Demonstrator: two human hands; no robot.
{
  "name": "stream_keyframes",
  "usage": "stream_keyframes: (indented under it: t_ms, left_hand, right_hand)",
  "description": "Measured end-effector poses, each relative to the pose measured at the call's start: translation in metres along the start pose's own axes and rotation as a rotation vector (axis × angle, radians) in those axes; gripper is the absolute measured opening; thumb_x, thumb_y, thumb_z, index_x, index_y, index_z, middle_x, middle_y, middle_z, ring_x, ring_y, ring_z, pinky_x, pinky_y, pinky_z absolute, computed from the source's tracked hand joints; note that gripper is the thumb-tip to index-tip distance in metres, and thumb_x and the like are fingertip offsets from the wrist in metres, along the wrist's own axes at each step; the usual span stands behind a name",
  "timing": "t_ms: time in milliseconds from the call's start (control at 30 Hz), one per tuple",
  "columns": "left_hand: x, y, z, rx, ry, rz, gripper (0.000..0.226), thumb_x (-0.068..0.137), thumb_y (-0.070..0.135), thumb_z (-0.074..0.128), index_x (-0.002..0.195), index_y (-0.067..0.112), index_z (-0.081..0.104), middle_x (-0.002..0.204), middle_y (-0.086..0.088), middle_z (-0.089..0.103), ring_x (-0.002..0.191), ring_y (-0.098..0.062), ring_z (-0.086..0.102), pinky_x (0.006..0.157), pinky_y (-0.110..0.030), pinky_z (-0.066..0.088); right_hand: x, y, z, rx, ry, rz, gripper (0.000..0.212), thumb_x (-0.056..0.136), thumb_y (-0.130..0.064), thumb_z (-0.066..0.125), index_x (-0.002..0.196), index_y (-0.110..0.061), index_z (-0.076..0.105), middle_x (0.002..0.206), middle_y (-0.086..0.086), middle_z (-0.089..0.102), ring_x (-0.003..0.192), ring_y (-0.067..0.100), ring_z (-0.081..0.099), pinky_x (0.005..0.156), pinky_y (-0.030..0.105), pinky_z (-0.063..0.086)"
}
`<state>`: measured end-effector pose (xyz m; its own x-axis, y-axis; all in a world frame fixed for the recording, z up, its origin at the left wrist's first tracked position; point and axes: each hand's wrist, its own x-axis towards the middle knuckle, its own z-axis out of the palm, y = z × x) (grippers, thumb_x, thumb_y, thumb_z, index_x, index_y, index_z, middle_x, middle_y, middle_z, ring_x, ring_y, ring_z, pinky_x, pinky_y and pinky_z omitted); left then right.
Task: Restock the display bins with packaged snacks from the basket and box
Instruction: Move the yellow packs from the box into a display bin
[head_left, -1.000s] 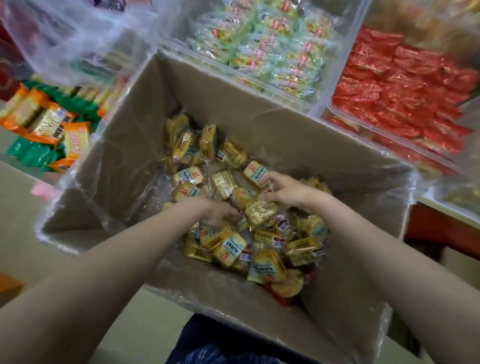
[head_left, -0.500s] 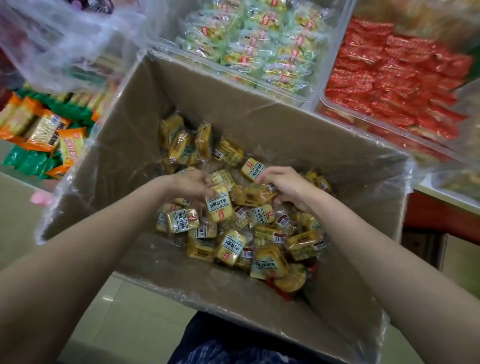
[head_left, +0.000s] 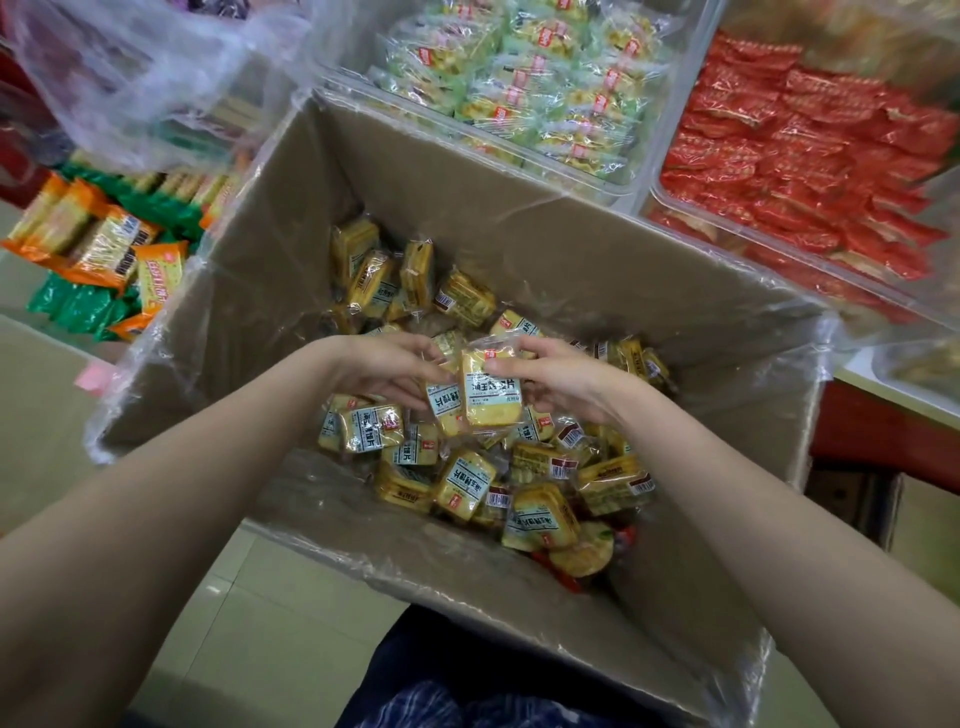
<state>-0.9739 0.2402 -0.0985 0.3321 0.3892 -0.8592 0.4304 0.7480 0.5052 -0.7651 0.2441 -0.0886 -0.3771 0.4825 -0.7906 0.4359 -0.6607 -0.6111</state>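
Yellow snack packets (head_left: 485, 395) are being held above the cardboard box (head_left: 519, 249) | left hand (head_left: 384, 371) grip clamped on packets | right hand (head_left: 561, 382) grip pinching one packet | more packets lying below both hands

yellow snack packets (head_left: 488, 400), brown box (head_left: 571, 260) — red packets (head_left: 810, 171)

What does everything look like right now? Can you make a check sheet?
Surface: pale floor under the box.
Job's things: cardboard box, plastic-lined, part full of yellow snack packs; two lifted packs.
Clutter: orange and green packets at left; loose clear plastic bag.
Hands: left hand and right hand each grip lifted packs.
Cables: nothing seen.
Surroundings: clear bin of green packs; bin of red packs.
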Motion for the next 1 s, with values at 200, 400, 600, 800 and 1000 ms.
stream_keyframes:
  t_ms: [200, 400, 600, 800, 1000]
  left_hand:
    - [-0.003, 0.017, 0.011, -0.308, 0.045, 0.075, 0.012, 0.09, 0.014, 0.056, 0.101, 0.009, 0.055, 0.101, -0.011, 0.067, 0.092, -0.02, 0.066, 0.069, -0.023, 0.058]
    - [0.005, 0.03, 0.026, -0.744, 0.19, 0.094, 0.016, 0.093, 0.014, 0.05, 0.104, 0.003, 0.054, 0.108, -0.017, 0.062, 0.091, -0.023, 0.064, 0.063, -0.023, 0.058]
    - [0.011, 0.028, 0.063, -0.55, 0.127, 0.111, 0.03, 0.092, 0.02, 0.054, 0.117, 0.004, 0.053, 0.112, -0.015, 0.061, 0.106, -0.024, 0.061, 0.087, -0.03, 0.054]
    - [0.025, 0.009, 0.032, 0.777, 0.243, 0.178, 0.051, 0.082, 0.02, 0.067, 0.127, 0.014, 0.044, 0.135, -0.006, 0.044, 0.119, -0.023, 0.048, 0.099, -0.036, 0.044]
    - [0.075, -0.004, 0.044, 1.138, 0.316, 0.155, 0.076, 0.082, 0.038, 0.066, 0.143, 0.016, 0.026, 0.143, -0.014, 0.037, 0.13, -0.031, 0.036, 0.107, -0.043, 0.035]
  right_hand:
    - [-0.01, 0.001, -0.013, 0.562, 0.025, -0.06, 0.026, 0.085, -0.029, 0.061, 0.106, -0.014, 0.061, 0.1, 0.006, 0.068, 0.092, 0.019, 0.064, 0.083, 0.037, 0.051]
    - [-0.013, 0.001, -0.023, 0.74, 0.246, 0.089, 0.021, 0.093, -0.036, 0.053, 0.099, -0.016, 0.058, 0.103, 0.009, 0.063, 0.1, 0.023, 0.056, 0.1, 0.04, 0.037]
    - [-0.006, 0.0, 0.004, 0.924, 0.147, 0.075, 0.034, 0.095, -0.037, 0.049, 0.114, -0.01, 0.057, 0.109, 0.019, 0.061, 0.101, 0.034, 0.057, 0.099, 0.051, 0.037]
    - [-0.007, 0.005, -0.013, 0.623, 0.322, 0.078, 0.024, 0.088, -0.03, 0.06, 0.104, -0.012, 0.056, 0.099, 0.01, 0.066, 0.088, 0.021, 0.064, 0.074, 0.035, 0.054]
    - [-0.013, 0.016, -0.035, 0.667, 0.277, 0.138, 0.028, 0.086, -0.036, 0.056, 0.099, -0.011, 0.059, 0.092, 0.01, 0.065, 0.087, 0.024, 0.061, 0.076, 0.035, 0.053]
